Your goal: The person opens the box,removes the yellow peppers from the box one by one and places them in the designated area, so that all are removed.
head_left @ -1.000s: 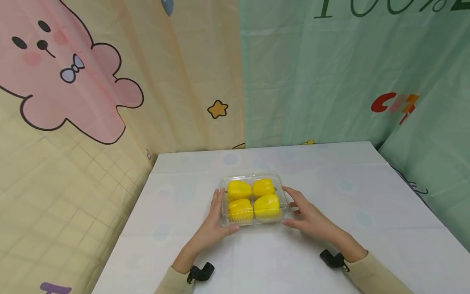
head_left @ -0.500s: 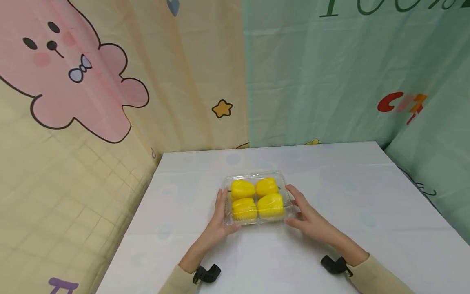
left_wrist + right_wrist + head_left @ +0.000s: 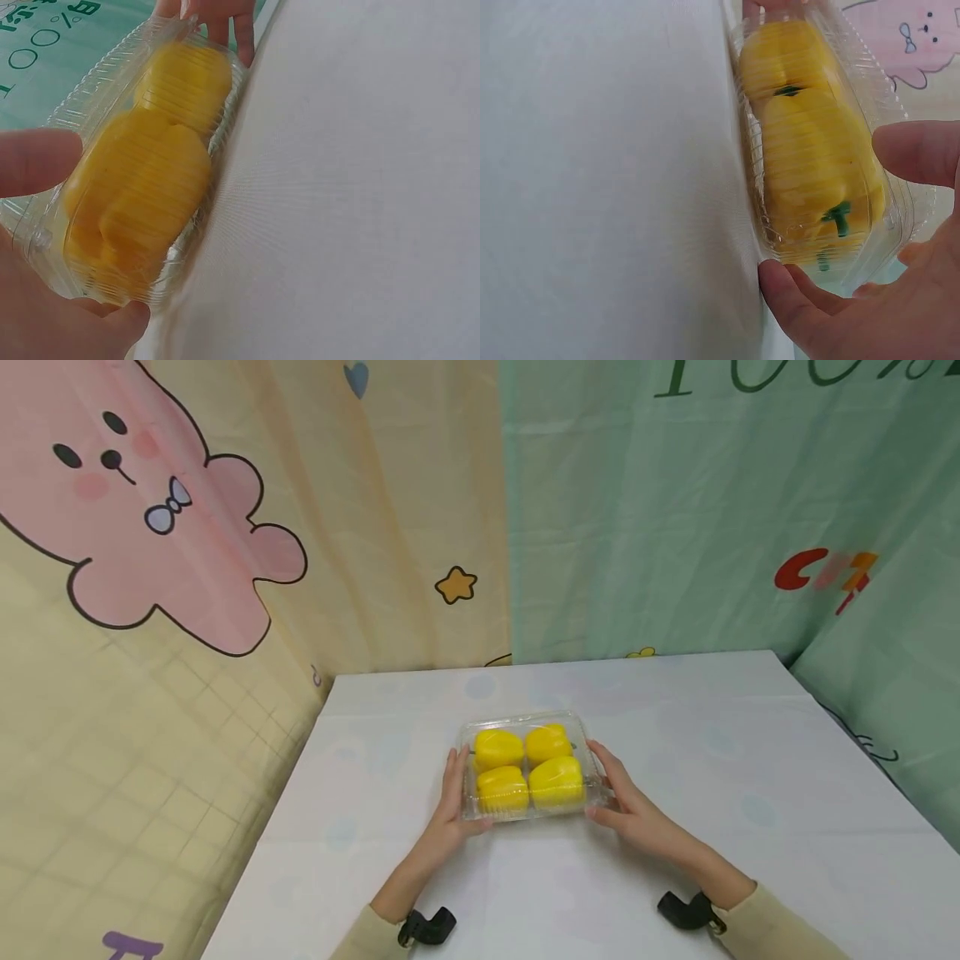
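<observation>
A clear plastic clamshell box (image 3: 521, 721) lies on the white-covered table (image 3: 555, 893) with its lid down. Inside it are several yellow bell peppers (image 3: 557, 781), some with green stems (image 3: 838, 217). My left hand (image 3: 442, 827) grips the box's left end, its thumb at the near corner and its fingers along the side. Opposite it, my right hand (image 3: 637, 814) holds the right end, with thumb and fingers spread around the corner in the right wrist view. Parts of the fingertips are hidden behind the clear walls.
A cream and green printed curtain (image 3: 645, 527) hangs behind the table, with a pink bear (image 3: 180, 577) on its left part. Black wrist cameras (image 3: 427, 927) are strapped at both beige sleeves. The table's back edge lies a short way beyond the box.
The head view has swung slightly, so the whole scene sits a little further right. Both hands stay at the ends of the box, the right one now closer against it.
</observation>
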Available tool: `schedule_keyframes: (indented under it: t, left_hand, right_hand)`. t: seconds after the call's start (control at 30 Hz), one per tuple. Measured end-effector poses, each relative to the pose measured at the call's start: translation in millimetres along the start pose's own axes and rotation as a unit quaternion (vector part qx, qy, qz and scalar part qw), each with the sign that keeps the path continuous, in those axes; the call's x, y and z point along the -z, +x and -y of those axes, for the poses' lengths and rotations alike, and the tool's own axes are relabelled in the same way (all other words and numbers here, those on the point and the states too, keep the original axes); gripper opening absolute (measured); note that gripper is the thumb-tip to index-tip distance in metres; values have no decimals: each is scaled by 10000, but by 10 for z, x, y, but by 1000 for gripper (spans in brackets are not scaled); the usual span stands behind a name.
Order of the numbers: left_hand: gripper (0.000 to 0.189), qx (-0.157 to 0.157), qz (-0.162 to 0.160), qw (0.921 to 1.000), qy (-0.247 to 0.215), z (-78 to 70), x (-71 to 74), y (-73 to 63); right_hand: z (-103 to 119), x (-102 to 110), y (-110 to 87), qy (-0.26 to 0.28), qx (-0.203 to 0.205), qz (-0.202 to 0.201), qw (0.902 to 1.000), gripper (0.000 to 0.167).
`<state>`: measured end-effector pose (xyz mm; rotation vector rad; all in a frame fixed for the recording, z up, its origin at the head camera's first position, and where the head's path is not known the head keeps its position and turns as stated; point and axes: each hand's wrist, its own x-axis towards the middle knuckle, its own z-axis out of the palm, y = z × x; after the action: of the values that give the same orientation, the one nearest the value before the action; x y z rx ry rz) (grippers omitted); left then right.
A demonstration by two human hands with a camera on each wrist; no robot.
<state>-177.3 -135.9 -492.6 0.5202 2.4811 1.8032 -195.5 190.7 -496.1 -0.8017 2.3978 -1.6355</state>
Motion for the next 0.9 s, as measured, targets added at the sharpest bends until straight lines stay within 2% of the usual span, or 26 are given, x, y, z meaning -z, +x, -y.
schedule_keyframes:
  t: [0.1, 0.27, 0.5, 0.67, 0.9]
  left_hand:
    - [105, -95, 79, 9999, -104, 25, 1, -10]
    - [102, -26, 196, 9995, -231, 26, 8, -25]
    - [97, -53, 233, 9996, -170, 17, 18, -38]
    - [94, 49, 280, 9994, -170, 11, 32, -48]
    - [89, 65, 468, 9976, -507, 13, 72, -24]
  right_hand:
    - [-3, -23, -4, 63, -62, -17, 10000, 90]
    - [13, -51, -7, 85, -132, 56, 9999, 91]
    - [53, -59, -4, -98, -138, 95, 9998, 90]
    - [59, -49, 6, -132, -118, 120, 9998, 89]
    - [28, -36, 6, -126, -111, 116, 9998, 85]
